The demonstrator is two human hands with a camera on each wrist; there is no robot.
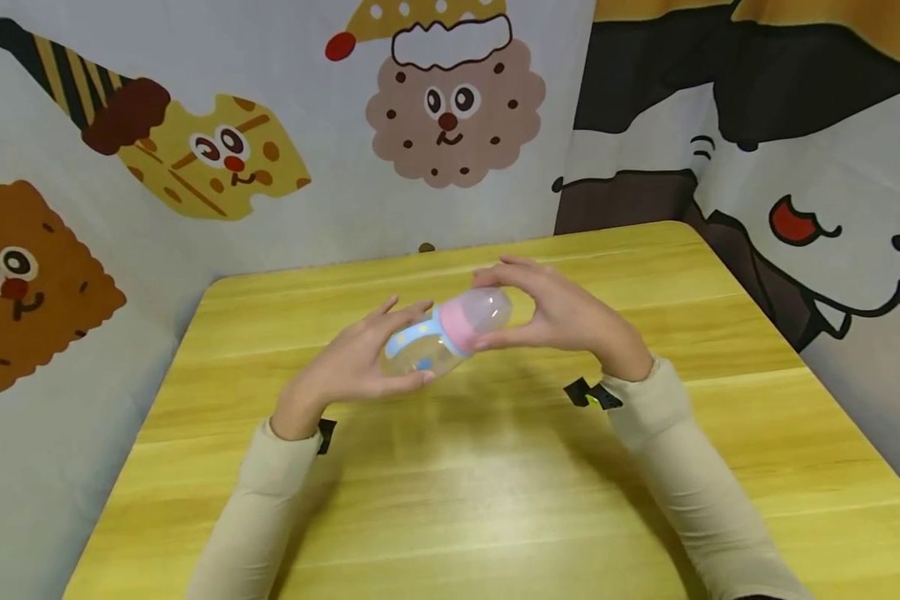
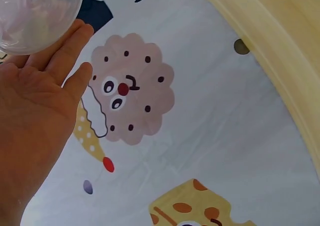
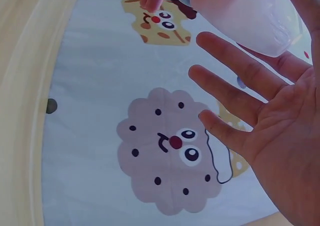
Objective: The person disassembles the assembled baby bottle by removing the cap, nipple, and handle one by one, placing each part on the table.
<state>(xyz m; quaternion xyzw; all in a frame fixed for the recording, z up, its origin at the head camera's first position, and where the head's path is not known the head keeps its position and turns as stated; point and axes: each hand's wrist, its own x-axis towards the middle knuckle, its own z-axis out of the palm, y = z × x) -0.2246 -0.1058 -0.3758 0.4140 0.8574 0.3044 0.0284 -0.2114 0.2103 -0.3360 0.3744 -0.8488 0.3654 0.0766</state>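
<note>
A baby bottle [image 1: 420, 348] is held tilted above the table, between both hands. It has a clear body, a light blue band with handles, a pink collar [image 1: 459, 326] and a translucent domed cap [image 1: 492, 307]. My left hand [image 1: 348, 360] grips the body near its base, thumb below and fingers above. At the capped end, my right hand [image 1: 562, 310] pinches with thumb and index finger around the collar and cap. The right wrist view shows the cap [image 3: 255, 21] beside the spread other fingers. In the left wrist view, the bottle's clear base [image 2: 37, 18] sits over the left fingers.
Beneath the hands lies a wood-grain table [image 1: 450, 500]. A white curtain [image 1: 330, 92] printed with cartoon biscuits and cheese hangs behind it and along its sides. Small black pieces [image 1: 592, 394] sit at both sleeve cuffs.
</note>
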